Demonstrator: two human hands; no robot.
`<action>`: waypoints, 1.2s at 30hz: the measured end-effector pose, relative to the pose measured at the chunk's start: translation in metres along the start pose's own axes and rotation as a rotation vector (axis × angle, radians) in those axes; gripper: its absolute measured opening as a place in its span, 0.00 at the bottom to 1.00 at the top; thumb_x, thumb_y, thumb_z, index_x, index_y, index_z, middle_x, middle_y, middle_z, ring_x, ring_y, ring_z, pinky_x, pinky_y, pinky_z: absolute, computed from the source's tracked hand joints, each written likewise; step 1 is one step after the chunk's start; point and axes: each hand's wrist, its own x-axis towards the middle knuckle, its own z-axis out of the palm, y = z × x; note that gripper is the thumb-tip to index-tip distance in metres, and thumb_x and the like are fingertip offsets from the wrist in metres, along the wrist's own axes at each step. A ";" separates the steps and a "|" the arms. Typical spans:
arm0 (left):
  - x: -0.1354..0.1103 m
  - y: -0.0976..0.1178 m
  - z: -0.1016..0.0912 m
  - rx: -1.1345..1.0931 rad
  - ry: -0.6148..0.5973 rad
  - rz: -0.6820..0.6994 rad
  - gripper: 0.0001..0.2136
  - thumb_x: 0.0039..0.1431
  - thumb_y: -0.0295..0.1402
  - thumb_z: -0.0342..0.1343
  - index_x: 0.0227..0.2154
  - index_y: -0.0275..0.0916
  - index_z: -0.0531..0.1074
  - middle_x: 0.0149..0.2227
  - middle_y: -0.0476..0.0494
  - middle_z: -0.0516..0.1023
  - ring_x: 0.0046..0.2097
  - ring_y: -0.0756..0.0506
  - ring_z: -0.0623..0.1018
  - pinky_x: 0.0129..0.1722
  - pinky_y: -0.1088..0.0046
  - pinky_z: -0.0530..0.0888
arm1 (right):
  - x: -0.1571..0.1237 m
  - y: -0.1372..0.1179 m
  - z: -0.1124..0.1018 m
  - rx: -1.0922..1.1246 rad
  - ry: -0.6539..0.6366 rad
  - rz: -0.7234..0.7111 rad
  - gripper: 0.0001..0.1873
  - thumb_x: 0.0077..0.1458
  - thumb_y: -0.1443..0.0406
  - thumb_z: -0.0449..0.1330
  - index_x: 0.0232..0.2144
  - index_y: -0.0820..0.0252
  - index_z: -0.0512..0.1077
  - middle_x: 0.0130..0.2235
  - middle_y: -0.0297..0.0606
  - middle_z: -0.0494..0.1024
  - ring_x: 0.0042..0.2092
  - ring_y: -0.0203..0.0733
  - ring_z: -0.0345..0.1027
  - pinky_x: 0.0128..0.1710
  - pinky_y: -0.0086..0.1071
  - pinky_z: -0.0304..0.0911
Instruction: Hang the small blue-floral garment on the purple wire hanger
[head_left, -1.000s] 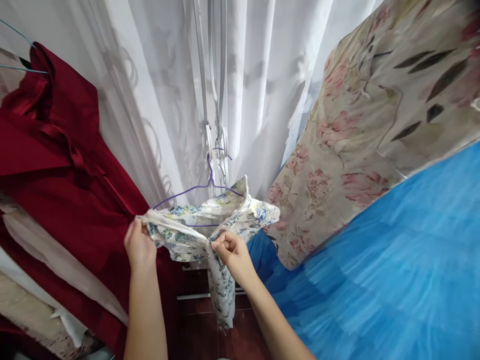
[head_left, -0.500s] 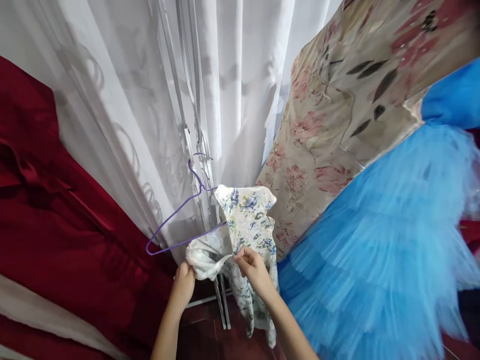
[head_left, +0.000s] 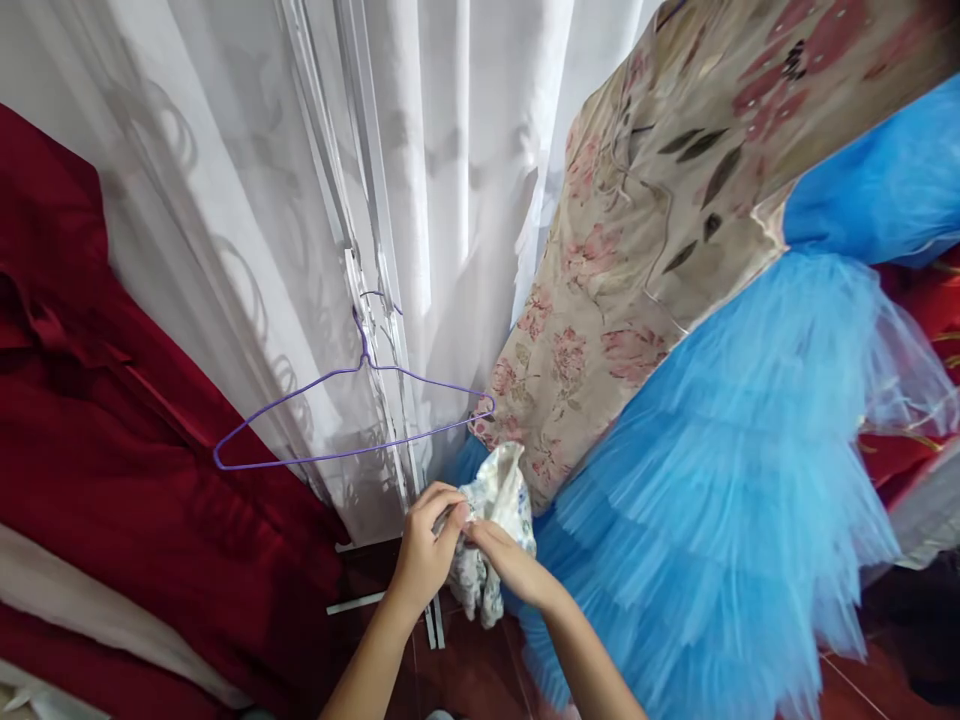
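Observation:
A small white garment with a blue floral print point(head_left: 504, 490) hangs bunched from my two hands, below the hanger. My left hand point(head_left: 429, 530) pinches its near edge between thumb and fingers. Right beside it, my right hand point(head_left: 506, 562) is closed on the same edge, the fingertips of both hands almost meeting. Part of the cloth is hidden behind my hands. The purple wire hanger point(head_left: 322, 458) hangs bare from a white metal stand point(head_left: 379, 400), just above and beyond the garment.
On the right hang a beige dress with pink flowers point(head_left: 585, 330) and a tiered blue tulle dress point(head_left: 720, 480). Dark red cloth point(head_left: 150, 460) fills the left side. White curtains point(head_left: 465, 150) cover the back, above a reddish tiled floor point(head_left: 469, 670).
The floral garment has come off the purple hanger and moved lower, bunching up. My left hand has moved right, close to my right hand. The hanger now shows whole.

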 end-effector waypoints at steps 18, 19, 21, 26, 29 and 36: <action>-0.151 -0.025 -0.079 -0.139 -0.233 -0.456 0.33 0.55 0.37 0.63 0.63 0.45 0.60 0.53 0.37 0.71 0.52 0.40 0.72 0.55 0.61 0.67 | 0.017 -0.060 0.040 0.291 -0.622 0.006 0.21 0.58 0.49 0.60 0.29 0.62 0.69 0.23 0.28 0.63 0.22 0.29 0.48 0.22 0.25 0.43; -0.149 -0.024 -0.084 -0.101 -0.189 -0.422 0.29 0.56 0.37 0.62 0.60 0.45 0.64 0.57 0.36 0.67 0.57 0.39 0.69 0.58 0.60 0.65 | 0.017 -0.066 0.046 0.280 -0.656 -0.005 0.21 0.59 0.49 0.59 0.29 0.62 0.69 0.23 0.28 0.63 0.23 0.29 0.48 0.22 0.25 0.44; -0.143 -0.020 -0.093 -0.072 -0.162 -0.401 0.19 0.57 0.38 0.61 0.52 0.43 0.72 0.60 0.37 0.65 0.62 0.37 0.64 0.62 0.59 0.59 | 0.017 -0.078 0.055 0.257 -0.713 -0.022 0.21 0.60 0.50 0.58 0.29 0.63 0.69 0.25 0.30 0.64 0.25 0.30 0.51 0.25 0.25 0.48; -0.126 -0.017 -0.120 -0.263 -0.303 -0.516 0.21 0.58 0.41 0.59 0.53 0.41 0.72 0.49 0.39 0.76 0.50 0.39 0.75 0.55 0.60 0.68 | 0.025 -0.091 0.057 0.291 -0.645 0.040 0.21 0.57 0.49 0.60 0.30 0.63 0.71 0.27 0.34 0.70 0.27 0.33 0.59 0.28 0.27 0.54; -0.115 -0.030 -0.151 -0.045 -0.282 -0.477 0.16 0.52 0.43 0.63 0.42 0.42 0.78 0.39 0.43 0.79 0.43 0.40 0.76 0.50 0.64 0.71 | 0.032 -0.092 0.041 0.319 -0.460 0.056 0.22 0.54 0.48 0.62 0.30 0.62 0.72 0.27 0.35 0.72 0.26 0.35 0.61 0.27 0.28 0.55; -0.067 -0.044 -0.242 0.243 -0.268 -0.252 0.06 0.56 0.36 0.60 0.29 0.42 0.79 0.37 0.39 0.79 0.46 0.40 0.76 0.51 0.63 0.71 | 0.027 -0.117 -0.008 0.215 -0.119 -0.045 0.19 0.54 0.49 0.62 0.32 0.59 0.70 0.27 0.37 0.73 0.27 0.40 0.65 0.27 0.31 0.61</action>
